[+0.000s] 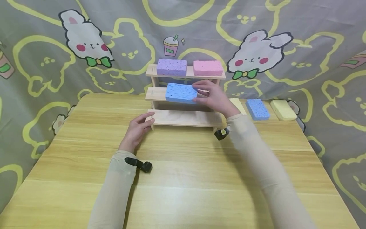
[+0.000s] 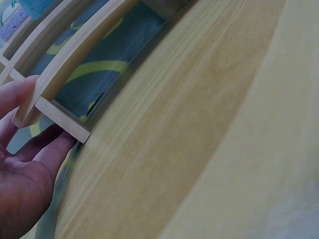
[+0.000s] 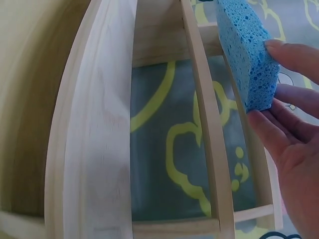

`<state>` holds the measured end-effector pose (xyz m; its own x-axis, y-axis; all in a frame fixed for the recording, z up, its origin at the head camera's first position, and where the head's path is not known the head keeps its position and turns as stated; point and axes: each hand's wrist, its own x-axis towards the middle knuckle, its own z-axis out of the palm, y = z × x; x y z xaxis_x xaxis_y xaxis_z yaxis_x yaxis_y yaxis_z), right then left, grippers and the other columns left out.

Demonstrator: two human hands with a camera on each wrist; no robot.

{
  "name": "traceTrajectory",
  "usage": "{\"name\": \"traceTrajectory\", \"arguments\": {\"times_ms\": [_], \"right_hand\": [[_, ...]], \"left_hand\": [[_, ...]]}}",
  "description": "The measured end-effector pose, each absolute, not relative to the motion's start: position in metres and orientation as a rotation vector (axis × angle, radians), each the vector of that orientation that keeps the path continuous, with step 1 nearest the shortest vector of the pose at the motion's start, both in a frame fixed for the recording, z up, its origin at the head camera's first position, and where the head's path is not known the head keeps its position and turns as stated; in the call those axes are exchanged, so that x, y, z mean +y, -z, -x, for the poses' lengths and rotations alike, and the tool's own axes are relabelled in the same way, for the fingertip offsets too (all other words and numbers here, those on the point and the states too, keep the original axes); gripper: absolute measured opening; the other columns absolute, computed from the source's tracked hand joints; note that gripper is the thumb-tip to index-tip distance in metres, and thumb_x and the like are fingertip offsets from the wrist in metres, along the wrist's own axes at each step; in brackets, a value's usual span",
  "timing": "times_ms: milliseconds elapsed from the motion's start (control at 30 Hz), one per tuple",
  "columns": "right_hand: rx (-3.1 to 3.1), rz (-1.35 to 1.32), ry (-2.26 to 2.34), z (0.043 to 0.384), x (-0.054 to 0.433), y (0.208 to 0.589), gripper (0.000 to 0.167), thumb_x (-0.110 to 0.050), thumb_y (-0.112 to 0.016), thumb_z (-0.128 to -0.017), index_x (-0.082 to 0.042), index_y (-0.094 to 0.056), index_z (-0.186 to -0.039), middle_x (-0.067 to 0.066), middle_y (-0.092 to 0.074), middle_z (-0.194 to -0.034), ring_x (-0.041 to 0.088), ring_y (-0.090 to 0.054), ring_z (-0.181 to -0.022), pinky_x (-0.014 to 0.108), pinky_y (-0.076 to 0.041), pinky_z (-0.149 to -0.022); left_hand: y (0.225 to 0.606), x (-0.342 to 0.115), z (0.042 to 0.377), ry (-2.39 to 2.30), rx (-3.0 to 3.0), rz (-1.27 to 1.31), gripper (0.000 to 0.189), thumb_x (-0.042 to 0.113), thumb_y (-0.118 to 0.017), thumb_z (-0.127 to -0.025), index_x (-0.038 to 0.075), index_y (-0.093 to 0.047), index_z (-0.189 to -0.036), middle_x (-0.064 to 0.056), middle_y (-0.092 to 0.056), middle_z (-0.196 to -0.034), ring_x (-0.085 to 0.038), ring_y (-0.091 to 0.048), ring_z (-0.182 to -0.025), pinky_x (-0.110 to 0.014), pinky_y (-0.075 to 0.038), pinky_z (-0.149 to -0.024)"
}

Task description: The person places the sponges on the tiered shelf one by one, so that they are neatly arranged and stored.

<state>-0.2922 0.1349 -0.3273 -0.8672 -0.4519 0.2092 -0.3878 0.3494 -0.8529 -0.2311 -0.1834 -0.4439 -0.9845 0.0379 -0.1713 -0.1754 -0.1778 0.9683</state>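
Observation:
A three-tier wooden rack stands at the back of the table. My right hand pinches the right end of a speckled blue sponge at the middle tier. From the right wrist view, the thumb and fingers grip one end of the sponge, which is held above the tier boards. My left hand grips the left end of the lowest tier. In the left wrist view, fingers of the left hand lie over and under the board end, beside the rack's leg.
On the top tier sit a purple sponge and a pink sponge. Right of the rack lie another blue sponge, a yellow sponge and a pale yellow one partly behind my right wrist. A patterned curtain hangs behind the table.

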Motion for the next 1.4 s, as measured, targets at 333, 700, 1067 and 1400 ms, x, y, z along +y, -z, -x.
{"name": "traceTrajectory", "arguments": {"times_ms": [333, 700, 1067, 1400], "right_hand": [[2.554, 0.853, 1.555, 0.3, 0.119, 0.332, 0.052, -0.008, -0.079, -0.085, 0.001, -0.059, -0.131, 0.007, -0.051, -0.131, 0.022, -0.05, -0.127, 0.023, -0.045, -0.099], [2.57, 0.937, 1.542, 0.31, 0.096, 0.333, 0.052, -0.007, -0.079, -0.084, 0.005, -0.059, -0.13, 0.011, -0.052, -0.131, 0.023, -0.051, -0.125, 0.023, -0.044, -0.1], [2.613, 0.936, 1.468, 0.315, 0.096, 0.34, 0.059, -0.009, -0.077, -0.086, 0.004, -0.052, -0.137, 0.012, -0.047, -0.14, 0.024, -0.047, -0.128, 0.024, -0.04, -0.104], [2.599, 0.917, 1.624, 0.295, 0.127, 0.338, 0.042, -0.006, -0.072, -0.09, 0.002, -0.059, -0.13, 0.007, -0.052, -0.131, 0.024, -0.048, -0.125, 0.029, -0.041, -0.106]], "left_hand": [[0.444, -0.183, 0.231, -2.307, 1.916, 0.166, 0.046, 0.007, -0.067, -0.095, -0.002, -0.053, -0.138, -0.005, -0.03, -0.157, -0.018, -0.038, -0.135, -0.036, -0.041, -0.106], [0.443, -0.183, 0.231, -2.319, 1.916, 0.162, 0.045, 0.008, -0.067, -0.094, -0.001, -0.054, -0.137, -0.005, -0.031, -0.157, -0.02, -0.043, -0.13, -0.037, -0.041, -0.105], [0.444, -0.182, 0.231, -2.312, 1.918, 0.154, 0.046, 0.008, -0.068, -0.094, -0.001, -0.054, -0.137, -0.005, -0.03, -0.157, -0.021, -0.045, -0.128, -0.037, -0.042, -0.105], [0.443, -0.184, 0.231, -2.295, 1.926, 0.156, 0.046, 0.007, -0.067, -0.094, -0.002, -0.053, -0.138, -0.005, -0.029, -0.158, -0.021, -0.045, -0.129, -0.036, -0.044, -0.104]]}}
